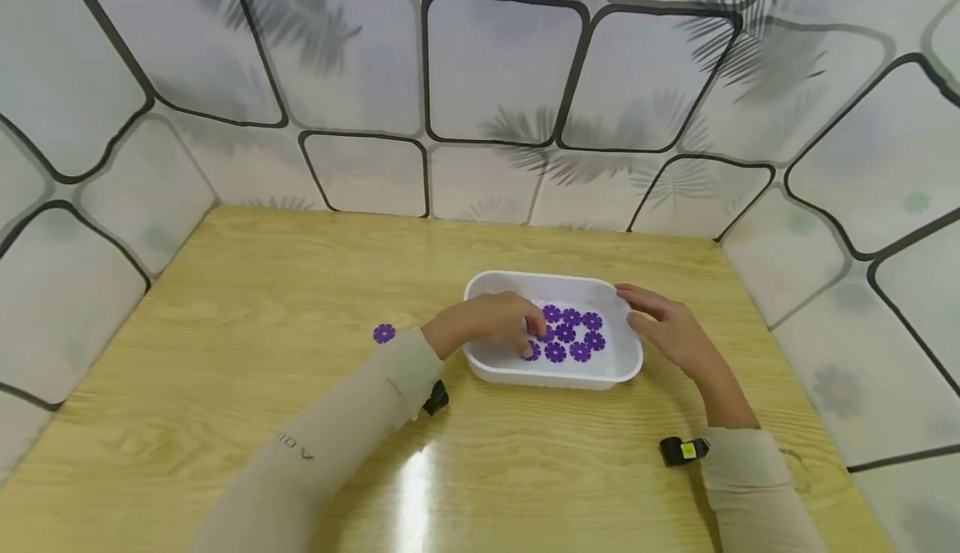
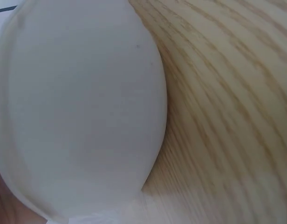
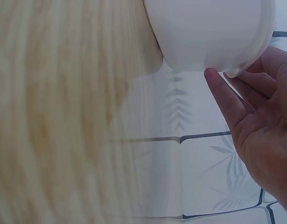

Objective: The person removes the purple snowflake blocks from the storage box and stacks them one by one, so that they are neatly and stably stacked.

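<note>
Left fingers bent over scalloped discs in smooth, round-cornered tub.

Pale leaf-printed walls border a shiny wood-grain table.

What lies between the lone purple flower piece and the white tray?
Between the piece and tray, the head view shows a sliver of table, then the left cuff and wrist.

Small lettering, left sleeve, not clearly legible
</note>
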Demonstrator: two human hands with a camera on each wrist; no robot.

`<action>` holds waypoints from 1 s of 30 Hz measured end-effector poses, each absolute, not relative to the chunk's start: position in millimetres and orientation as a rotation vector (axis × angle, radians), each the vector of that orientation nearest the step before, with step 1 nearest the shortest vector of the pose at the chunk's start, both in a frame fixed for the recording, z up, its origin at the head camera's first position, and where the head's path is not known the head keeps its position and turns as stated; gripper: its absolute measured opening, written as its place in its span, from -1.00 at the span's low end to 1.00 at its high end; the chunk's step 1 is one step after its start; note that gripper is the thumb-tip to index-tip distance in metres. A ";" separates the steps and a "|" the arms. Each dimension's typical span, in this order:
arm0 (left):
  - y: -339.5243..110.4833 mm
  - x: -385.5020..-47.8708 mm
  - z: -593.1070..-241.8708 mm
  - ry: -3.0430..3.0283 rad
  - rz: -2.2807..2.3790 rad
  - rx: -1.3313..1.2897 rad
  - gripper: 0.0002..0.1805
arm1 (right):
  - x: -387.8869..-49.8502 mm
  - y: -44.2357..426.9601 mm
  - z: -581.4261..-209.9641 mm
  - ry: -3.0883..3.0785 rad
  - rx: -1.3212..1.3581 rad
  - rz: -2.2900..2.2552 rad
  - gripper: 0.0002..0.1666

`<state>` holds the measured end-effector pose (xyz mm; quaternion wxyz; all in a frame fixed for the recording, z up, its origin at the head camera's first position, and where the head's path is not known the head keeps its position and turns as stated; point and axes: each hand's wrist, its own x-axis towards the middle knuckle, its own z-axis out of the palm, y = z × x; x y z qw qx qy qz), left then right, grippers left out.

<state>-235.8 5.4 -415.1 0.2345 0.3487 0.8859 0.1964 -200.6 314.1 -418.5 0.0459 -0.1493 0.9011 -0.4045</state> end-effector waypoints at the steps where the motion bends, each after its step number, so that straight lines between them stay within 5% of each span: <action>1: 6.0 -236.2 -415.9 2.432 0.524 0.969 -0.72 | -200.6 314.1 -418.2 2.745 -0.453 -1.241 -0.47; 30: 9.7 -234.2 -416.6 2.457 0.534 1.062 -0.69 | -202.3 313.5 -419.7 2.730 -0.422 -1.227 -0.45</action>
